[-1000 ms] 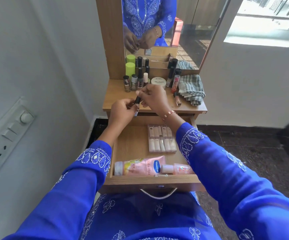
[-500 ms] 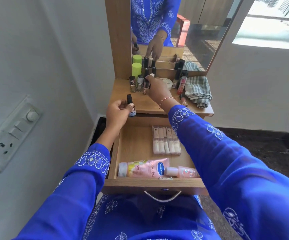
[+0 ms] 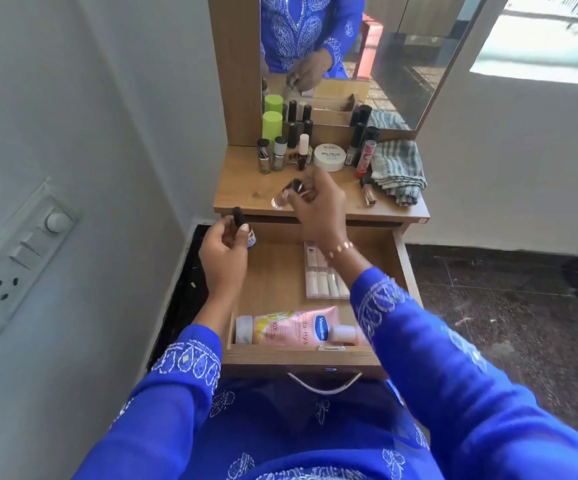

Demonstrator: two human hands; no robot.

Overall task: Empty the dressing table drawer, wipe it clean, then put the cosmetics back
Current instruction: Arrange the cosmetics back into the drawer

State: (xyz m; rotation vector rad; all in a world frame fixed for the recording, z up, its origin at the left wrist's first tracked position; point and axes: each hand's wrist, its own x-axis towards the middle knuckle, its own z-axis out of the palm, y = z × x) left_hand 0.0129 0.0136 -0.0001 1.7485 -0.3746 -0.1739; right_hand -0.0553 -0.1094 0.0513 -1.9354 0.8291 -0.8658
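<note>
On the left, the left hand (image 3: pixel 223 252) grips a dark-capped little bottle (image 3: pixel 244 228) over the far-left corner of the open drawer (image 3: pixel 273 271), its long axis roughly upright with the cap up and tipped slightly left. Just right and farther off, the right hand (image 3: pixel 317 202) pinches a clear nail polish bottle (image 3: pixel 285 195) by its dark cap above the near edge of the tabletop (image 3: pixel 242 188); this bottle lies tilted, glass end pointing left and down. The free drawer floor lies directly below and near of both hands, left of the box of tubes (image 3: pixel 325 275) and beyond the pink lotion tube (image 3: pixel 291 329). The left hand is the nearer to that floor. More cosmetics stand in a row (image 3: pixel 282 152) at the far edge.
</note>
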